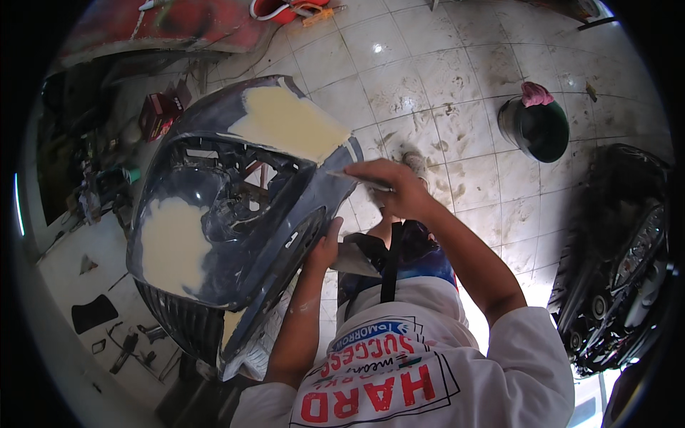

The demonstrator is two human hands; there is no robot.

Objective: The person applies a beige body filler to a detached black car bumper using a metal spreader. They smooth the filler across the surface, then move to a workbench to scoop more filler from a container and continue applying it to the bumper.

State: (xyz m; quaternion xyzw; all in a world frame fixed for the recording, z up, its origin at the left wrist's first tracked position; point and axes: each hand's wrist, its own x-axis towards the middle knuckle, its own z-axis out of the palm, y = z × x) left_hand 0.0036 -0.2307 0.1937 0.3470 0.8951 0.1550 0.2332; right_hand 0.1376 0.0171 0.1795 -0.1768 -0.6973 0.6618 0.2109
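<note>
A dark grey car bumper panel with cream filler patches fills the left middle of the view. My right hand grips a thin spreader, its tip at the panel's right edge just below the upper patch. Lower down, my left hand is closed on a grey flat sheet beside the panel's lower right edge; its fingers are partly hidden.
A dark green bucket with a pink cloth stands on the tiled floor. Black vehicle parts line the right side. A red box, a red panel and assorted tools lie around the left and top.
</note>
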